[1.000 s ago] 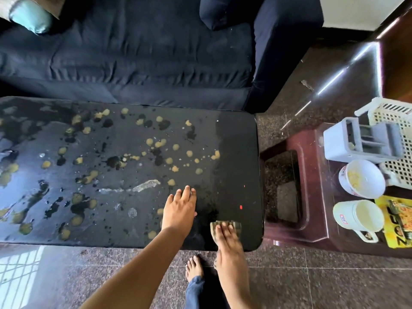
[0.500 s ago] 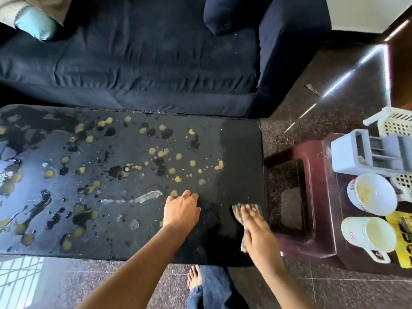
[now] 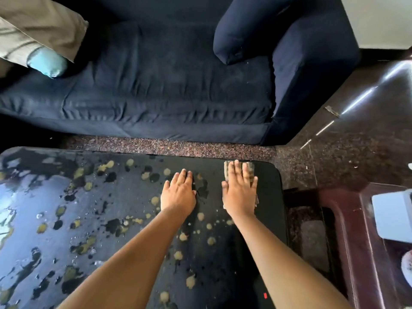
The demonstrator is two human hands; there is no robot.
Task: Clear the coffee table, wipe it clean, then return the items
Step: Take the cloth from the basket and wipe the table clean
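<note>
The black coffee table (image 3: 272, 219) fills the lower left, wet and dotted with several yellowish blobs. Near its far right corner my right hand (image 3: 239, 190) lies flat on a small brownish cloth (image 3: 250, 168), pressing it against the top; the cloth's edges show past my fingers and beside my wrist. My left hand (image 3: 178, 192) rests palm down on the tabletop just left of it, fingers together, holding nothing. A strip at the table's right end looks darker and free of blobs.
A dark blue sofa (image 3: 167, 85) with a blue cushion (image 3: 240, 34) runs behind the table, across a narrow strip of floor. A maroon side table (image 3: 347, 230) at the right carries a white-grey item (image 3: 394, 215) and a cup (image 3: 406, 264).
My right hand slid the cloth from the table's near edge up along the right end to the far corner. My left hand moved farther across the table, and the view tilted toward the sofa.
</note>
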